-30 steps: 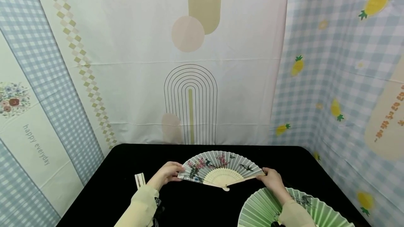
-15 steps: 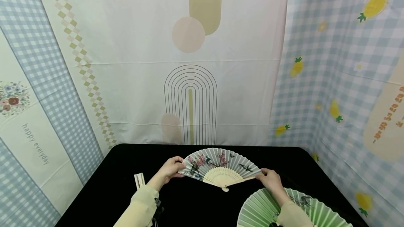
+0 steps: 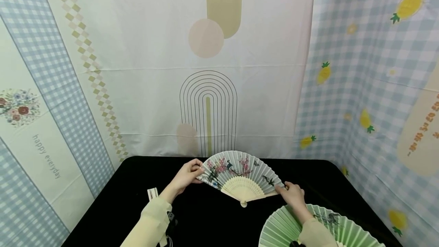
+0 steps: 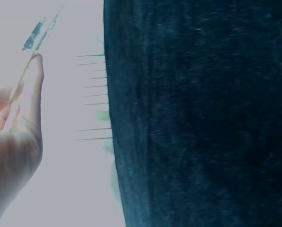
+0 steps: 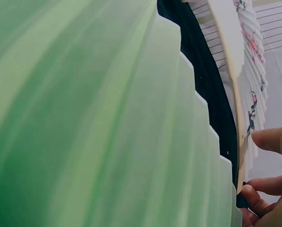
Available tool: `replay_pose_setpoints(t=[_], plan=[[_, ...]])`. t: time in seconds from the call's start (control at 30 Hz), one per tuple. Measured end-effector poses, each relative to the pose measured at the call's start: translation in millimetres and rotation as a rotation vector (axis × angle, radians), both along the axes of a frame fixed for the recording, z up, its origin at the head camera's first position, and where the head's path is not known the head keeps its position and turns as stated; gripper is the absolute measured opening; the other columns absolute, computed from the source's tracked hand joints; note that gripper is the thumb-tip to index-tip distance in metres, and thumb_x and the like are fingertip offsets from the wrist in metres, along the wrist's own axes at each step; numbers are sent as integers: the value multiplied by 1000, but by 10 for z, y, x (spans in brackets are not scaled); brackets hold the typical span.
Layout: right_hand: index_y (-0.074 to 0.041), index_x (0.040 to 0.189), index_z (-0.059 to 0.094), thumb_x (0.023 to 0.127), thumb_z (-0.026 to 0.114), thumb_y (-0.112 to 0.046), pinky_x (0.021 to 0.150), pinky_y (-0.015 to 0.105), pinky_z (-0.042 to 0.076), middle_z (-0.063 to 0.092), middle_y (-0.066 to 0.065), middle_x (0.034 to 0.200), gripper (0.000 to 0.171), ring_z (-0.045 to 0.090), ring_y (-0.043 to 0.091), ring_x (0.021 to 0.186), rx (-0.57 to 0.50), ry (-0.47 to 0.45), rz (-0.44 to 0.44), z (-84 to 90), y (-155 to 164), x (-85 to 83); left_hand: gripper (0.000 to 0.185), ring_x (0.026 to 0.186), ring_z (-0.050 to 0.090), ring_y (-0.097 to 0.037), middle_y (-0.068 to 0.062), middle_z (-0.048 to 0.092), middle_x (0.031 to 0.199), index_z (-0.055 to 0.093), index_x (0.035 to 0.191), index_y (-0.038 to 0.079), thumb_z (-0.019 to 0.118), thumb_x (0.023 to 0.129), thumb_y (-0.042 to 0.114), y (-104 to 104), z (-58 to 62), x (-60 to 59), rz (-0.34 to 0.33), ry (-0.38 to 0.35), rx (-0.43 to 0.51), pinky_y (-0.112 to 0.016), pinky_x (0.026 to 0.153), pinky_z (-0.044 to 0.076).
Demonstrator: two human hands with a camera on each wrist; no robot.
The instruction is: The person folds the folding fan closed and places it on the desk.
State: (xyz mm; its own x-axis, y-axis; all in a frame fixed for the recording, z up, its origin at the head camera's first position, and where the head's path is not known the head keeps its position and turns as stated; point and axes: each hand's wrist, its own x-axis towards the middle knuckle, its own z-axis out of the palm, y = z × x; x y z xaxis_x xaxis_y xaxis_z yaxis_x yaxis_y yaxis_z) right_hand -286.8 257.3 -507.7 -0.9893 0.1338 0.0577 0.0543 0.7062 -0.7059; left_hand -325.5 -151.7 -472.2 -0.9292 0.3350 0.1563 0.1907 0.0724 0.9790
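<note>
Two hands [image 3: 186, 176] hold one of two fans [image 3: 240, 174].

Readable: "happy everyday" in grey, running diagonally down the pale panel of the left backdrop cloth [image 3: 46, 155]. Orange characters on the cream patch of the right pineapple-print cloth [image 3: 423, 129], too blurred to read. Nothing legible elsewhere.

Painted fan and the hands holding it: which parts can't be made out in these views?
- Painted fan, left wrist view: only an overexposed edge-on sliver by the left hand.
- Green fan, head view: cut off by the bottom edge and crossed by the right forearm.
- Right hand, right wrist view: only fingertips show at the frame edge.
- Small pale object, head view: too small to identify.
</note>
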Motion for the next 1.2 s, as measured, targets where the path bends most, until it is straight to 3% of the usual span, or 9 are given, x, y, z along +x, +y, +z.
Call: replay_pose_setpoints(t=[0.23, 0.37, 0.47, 0.6, 0.77, 0.93, 1.03, 1.2], plan=[[17, 132, 53, 101, 59, -27, 106, 66, 25, 50, 41, 131, 55, 36, 60, 124, -5, 34, -22, 11, -25, -18, 19, 90, 65, -18, -6, 64, 96, 55, 115, -2, 59, 104, 12, -42, 180, -3, 29, 54, -42, -48, 77, 60], [14, 124, 60, 101, 58, -27, 98, 59, 41, 61, 34, 120, 47, 54, 50, 112, -39, 42, -62, -6, -34, -23, 18, 94, 67, -20, -7, 65, 102, 57, 116, 0, 59, 104, 14, -40, 293, 20, 46, 95, -80, -47, 76, 60], [13, 118, 64, 103, 57, -28, 80, 49, 53, 69, 25, 105, 45, 64, 39, 94, -112, 17, -57, 1, -51, -10, 19, 100, 67, -24, -9, 66, 107, 58, 117, 2, 60, 104, 16, -42, 375, 30, 55, 123, -107, -48, 77, 60], [15, 114, 65, 106, 54, -28, 65, 35, 55, 71, 15, 90, 45, 64, 25, 78, -264, -19, 9, 33, -130, 9, 21, 104, 67, -27, -12, 67, 111, 59, 118, 3, 60, 104, 18, -53, 480, 39, 64, 162, -126, -48, 78, 60], [17, 113, 64, 106, 53, -31, 65, 27, 56, 72, 13, 88, 49, 65, 18, 74, -476, -36, 86, 27, -285, -10, 21, 100, 68, -26, -13, 68, 112, 59, 118, 3, 60, 104, 18, -58, 607, 62, 75, 210, -148, -48, 79, 60], [21, 125, 55, 105, 50, -48, 73, 30, 60, 73, 17, 100, 72, 71, 20, 86, -664, -114, 243, 20, -409, -32, 24, 100, 67, -27, -17, 67, 114, 58, 120, 0, 59, 104, 18, -65, 726, 89, 69, 237, -144, -47, 80, 60], [19, 138, 44, 105, 48, -51, 85, 33, 58, 71, 18, 113, 78, 71, 22, 100, -813, -199, 289, 39, -489, -73, 25, 98, 67, -25, -18, 66, 114, 58, 121, -1, 59, 104, 17, -77, 790, 119, 67, 245, -134, -43, 79, 60], [9, 150, 33, 106, 48, -46, 96, 41, 54, 70, 12, 116, 72, 68, 21, 106, -1045, -242, 211, 125, -670, -131, 24, 95, 67, -20, -19, 66, 113, 58, 120, -2, 60, 103, 14, -96, 896, 196, 80, 270, -113, -44, 78, 60]])
